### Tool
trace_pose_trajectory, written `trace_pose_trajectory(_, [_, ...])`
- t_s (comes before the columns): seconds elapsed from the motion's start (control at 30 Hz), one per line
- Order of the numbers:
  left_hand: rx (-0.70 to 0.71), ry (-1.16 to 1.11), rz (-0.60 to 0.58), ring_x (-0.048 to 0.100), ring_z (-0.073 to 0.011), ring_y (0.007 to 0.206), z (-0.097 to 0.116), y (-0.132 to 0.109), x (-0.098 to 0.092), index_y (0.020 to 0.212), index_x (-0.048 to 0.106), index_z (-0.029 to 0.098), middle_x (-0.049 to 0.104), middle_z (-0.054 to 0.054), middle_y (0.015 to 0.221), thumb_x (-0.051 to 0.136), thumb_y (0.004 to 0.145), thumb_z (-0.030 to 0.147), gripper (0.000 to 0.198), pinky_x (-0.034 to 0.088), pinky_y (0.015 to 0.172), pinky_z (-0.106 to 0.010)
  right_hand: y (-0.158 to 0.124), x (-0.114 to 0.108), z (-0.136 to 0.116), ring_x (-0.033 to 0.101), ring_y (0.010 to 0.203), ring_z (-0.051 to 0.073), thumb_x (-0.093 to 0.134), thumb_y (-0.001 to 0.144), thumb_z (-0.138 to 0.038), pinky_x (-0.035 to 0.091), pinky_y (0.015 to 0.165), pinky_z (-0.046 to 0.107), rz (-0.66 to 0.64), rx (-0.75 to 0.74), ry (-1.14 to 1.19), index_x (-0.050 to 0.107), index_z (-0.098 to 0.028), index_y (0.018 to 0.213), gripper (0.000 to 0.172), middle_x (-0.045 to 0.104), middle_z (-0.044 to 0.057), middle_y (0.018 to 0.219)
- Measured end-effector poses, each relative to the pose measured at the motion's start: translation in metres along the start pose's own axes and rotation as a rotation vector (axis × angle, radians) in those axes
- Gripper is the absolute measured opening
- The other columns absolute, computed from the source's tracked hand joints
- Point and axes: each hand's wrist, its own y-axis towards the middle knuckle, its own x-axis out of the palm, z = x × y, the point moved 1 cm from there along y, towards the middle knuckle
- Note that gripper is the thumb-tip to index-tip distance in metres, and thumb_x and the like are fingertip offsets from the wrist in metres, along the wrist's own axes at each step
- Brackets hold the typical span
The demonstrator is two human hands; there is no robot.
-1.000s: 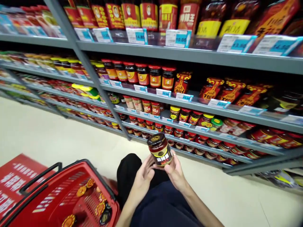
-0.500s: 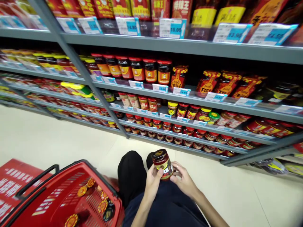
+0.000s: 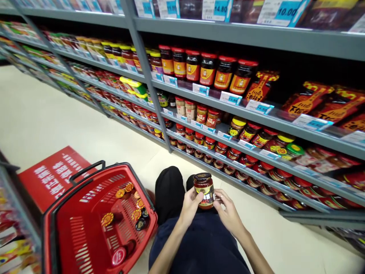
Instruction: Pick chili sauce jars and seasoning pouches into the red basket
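Lowered since a second ago, the black-lidded jar (image 3: 204, 188) sits beyond the red basket's (image 3: 99, 194) right edge, the left hand (image 3: 189, 207) closed around it, the right hand (image 3: 226, 211) half-curled at its other side, grip unclear.

Grey shelving (image 3: 228, 32) is running from ten o'clock through twelve to four; below it, pale floor (image 3: 85, 125) is bearing a red lettered panel (image 3: 48, 186) near nine; another shelf (image 3: 21, 213) is standing at eight.
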Motion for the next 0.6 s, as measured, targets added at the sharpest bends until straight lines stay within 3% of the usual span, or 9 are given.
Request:
trace_pose_trajectory(0.13, [-0.028,0.011,-0.055,0.071,-0.0320,0.112,0.002,0.007,0.011,0.122,0.074,0.013,0.076,-0.017,0.120,0.079,0.083,0.056,0.058,0.054,0.103,-0.041,-0.007,-0.007,0.004,0.067,0.098,0.020,0.059,0.101,-0.044,0.059,0.090,0.034,0.109,0.046,0.055,0.058,-0.023,0.138,0.043,0.063,0.011,0.131])
trace_pose_trajectory(0.3, [-0.003,0.036,-0.244,0.069,-0.0299,0.117,0.007,0.012,0.024,0.126,0.071,0.013,0.073,-0.016,0.127,0.078,0.088,0.044,0.050,0.052,0.105,-0.037,-0.013,-0.014,0.013,0.069,0.096,0.020,0.053,0.103,-0.048,0.057,0.091,0.035,0.193,0.133,0.146,0.050,-0.021,0.146,0.050,0.068,0.013,0.129])
trace_pose_trajectory(0.47, [-0.027,0.056,-0.340,0.069,-0.0299,0.117,0.016,0.013,0.029,0.125,0.071,0.012,0.074,-0.015,0.126,0.080,0.087,0.039,0.048,0.051,0.104,-0.037,-0.008,-0.013,0.020,0.065,0.125,0.026,0.058,0.101,-0.050,0.054,0.107,0.042,0.252,0.123,0.194,0.052,-0.023,0.145,0.052,0.066,0.014,0.139])
trace_pose_trajectory(0.6, [-0.065,0.063,-0.360,0.070,-0.0301,0.114,0.023,0.016,0.030,0.123,0.071,0.010,0.075,-0.016,0.121,0.080,0.086,0.042,0.050,0.052,0.101,-0.036,-0.002,-0.010,0.020,0.051,0.144,0.026,0.061,0.099,-0.050,0.040,0.123,0.046,0.263,0.075,0.228,0.044,-0.027,0.152,0.060,0.052,0.012,0.156])
